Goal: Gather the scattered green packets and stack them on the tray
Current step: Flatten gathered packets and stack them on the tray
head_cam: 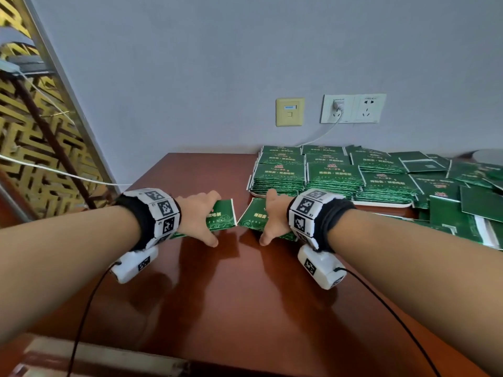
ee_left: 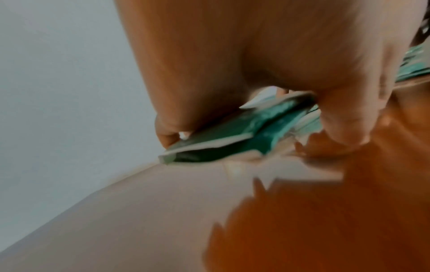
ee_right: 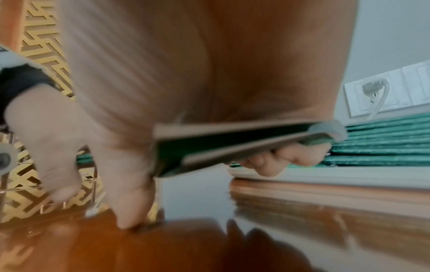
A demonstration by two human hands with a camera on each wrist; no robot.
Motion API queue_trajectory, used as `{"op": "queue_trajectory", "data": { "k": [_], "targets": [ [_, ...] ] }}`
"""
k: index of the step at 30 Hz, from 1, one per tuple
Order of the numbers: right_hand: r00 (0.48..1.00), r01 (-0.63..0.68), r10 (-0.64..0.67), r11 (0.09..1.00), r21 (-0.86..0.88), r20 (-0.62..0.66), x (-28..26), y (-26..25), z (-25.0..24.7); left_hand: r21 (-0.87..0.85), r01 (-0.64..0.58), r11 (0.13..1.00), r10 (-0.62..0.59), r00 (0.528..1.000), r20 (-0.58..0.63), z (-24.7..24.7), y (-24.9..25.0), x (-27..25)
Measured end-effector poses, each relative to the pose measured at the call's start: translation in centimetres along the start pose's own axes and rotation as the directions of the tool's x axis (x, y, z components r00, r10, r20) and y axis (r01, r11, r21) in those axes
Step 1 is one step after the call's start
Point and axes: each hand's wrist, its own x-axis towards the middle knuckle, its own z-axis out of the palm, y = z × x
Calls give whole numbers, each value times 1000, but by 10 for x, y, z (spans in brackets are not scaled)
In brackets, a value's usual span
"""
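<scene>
grey wall (sockets), red-brown table

Bare table lies near; stacked packets and loose packets crowd the far right.

A glossy reddish-brown tabletop carries a white tray and loose green packets beyond the right grip.

Glossy polished wood table; shiny printed green packets; smooth white tray.
</scene>
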Motion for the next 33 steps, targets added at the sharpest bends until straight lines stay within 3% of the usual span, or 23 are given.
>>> {"op": "queue_trajectory", "data": {
  "k": [6,15,24,33],
  "targets": [
    [992,15,-8,999,51,-127,2,33,-23,-36,-69,997,66,994,-86,-44,21,29],
    [950,-38,42,999,21,-309,32,117,-79,-37,-185,982,175,965,-198,-104,69,118],
    [976,-72,77,997,35,-205,109,178,-130,11,-165,986,165,976,-143,-138,75,229],
    [991,-43,39,998,-34,-125,176,198,-132,47,-200,979,203,976,-80,-131,77,302]
  ]
}}
